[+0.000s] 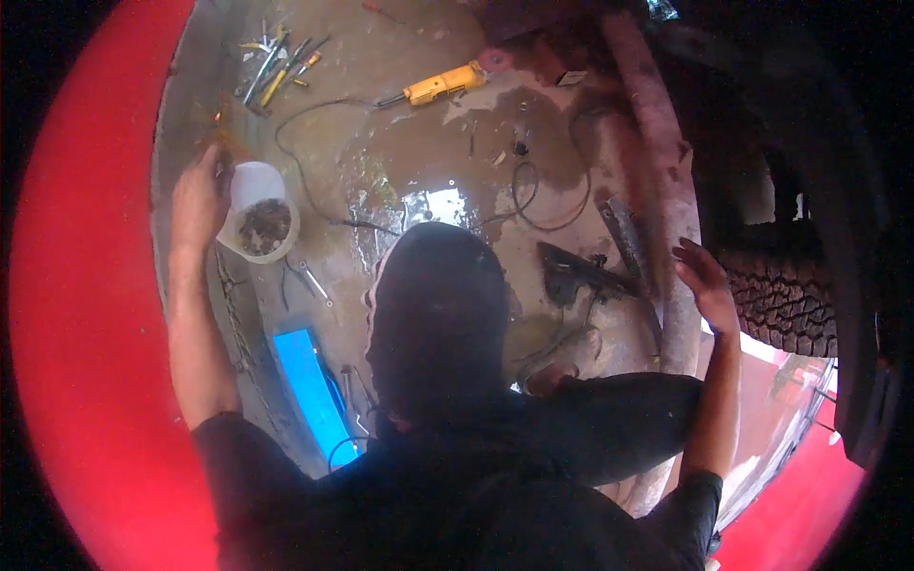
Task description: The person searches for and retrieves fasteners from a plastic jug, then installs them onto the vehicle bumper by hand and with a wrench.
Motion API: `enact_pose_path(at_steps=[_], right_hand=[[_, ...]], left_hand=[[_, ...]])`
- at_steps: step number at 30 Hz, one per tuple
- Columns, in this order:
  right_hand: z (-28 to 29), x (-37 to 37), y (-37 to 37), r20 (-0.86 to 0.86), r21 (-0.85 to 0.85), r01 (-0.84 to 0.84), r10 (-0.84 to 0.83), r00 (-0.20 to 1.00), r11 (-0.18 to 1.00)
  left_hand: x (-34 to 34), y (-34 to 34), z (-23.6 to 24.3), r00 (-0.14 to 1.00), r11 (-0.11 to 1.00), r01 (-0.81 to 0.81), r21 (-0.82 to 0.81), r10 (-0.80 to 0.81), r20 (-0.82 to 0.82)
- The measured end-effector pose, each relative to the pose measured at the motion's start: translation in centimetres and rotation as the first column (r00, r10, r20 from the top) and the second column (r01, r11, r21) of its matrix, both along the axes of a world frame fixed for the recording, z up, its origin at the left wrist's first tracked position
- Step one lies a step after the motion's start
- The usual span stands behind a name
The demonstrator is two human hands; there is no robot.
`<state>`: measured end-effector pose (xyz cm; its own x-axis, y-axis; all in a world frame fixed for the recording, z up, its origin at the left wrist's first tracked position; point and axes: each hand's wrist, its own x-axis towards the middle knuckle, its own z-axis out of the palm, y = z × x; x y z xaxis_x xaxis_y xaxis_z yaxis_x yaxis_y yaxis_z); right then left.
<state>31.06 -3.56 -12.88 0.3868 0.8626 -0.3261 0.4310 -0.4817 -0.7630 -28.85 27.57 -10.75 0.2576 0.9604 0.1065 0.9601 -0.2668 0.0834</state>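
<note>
My left hand (201,198) is at the left rim of a white plastic bucket (291,224), its fingers curled over the edge. The bucket leans and has a dark brown mass, too blurred to name, in its bottom. On the right, my right hand (706,274) has its fingers apart, the tips at the side of a long, dirty pale beam (678,195). Nothing shows in that hand. Left of the beam lie dark metal pieces (586,271).
A yellow angle grinder (443,84) with a cord lies on the wet floor. Several hand tools (276,71) lie at the far left. A spanner (314,284) and a long blue case (312,385) lie nearer. A tyre (783,300) is at right. A dark cloth-covered form (440,305) blocks the middle.
</note>
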Motion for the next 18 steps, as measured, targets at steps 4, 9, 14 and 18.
enact_pose_path(at_steps=[4,9,14,18], right_hand=[[0.3,-4.1,3.8,0.057,-0.038,-0.03,0.032,0.998,0.999],[3.4,-8.1,5.7,0.135,0.072,-0.163,0.152,0.979,0.984],[6.7,-8.5,3.9,0.261,0.225,-0.207,0.146,0.954,0.952],[7.1,-7.1,1.9,0.38,0.36,-0.218,0.071,0.922,0.907]], left_hand=[[5.4,-2.1,5.4,0.954,0.957,0.268,0.112,-0.279,0.109],[13.3,-5.6,8.9,0.79,0.81,0.585,0.045,-0.581,0.195],[21.7,-9.4,9.7,0.529,0.565,0.802,0.195,-0.823,0.207],[29.0,-13.4,10.2,0.223,0.282,0.908,0.309,-0.952,0.212]])
